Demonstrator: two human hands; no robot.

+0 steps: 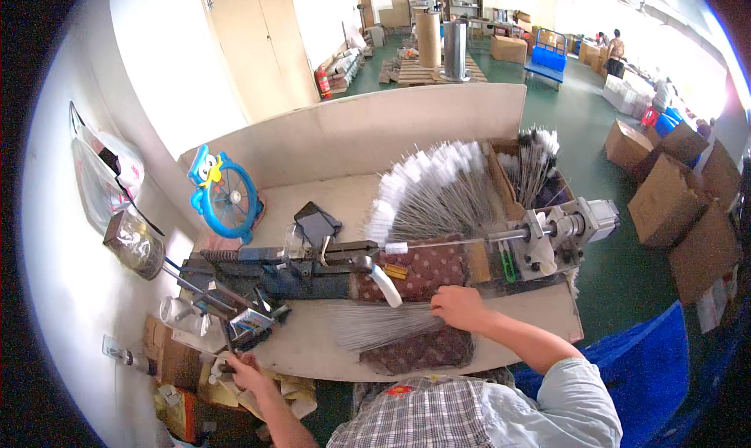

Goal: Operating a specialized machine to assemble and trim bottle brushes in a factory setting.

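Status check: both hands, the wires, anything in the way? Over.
Left hand near machine, grip unclear. Right hand at right end of wires, pinch unclear. Wires fan out leftward. White handle juts toward them, might crowd reach.

Left hand (245,372) low at left, fingers curled; left forearm (280,415) bare, angled up from lower edge. Right hand (460,308) forward near centre, fingers bent; right forearm (526,341) bare, slanting inward.
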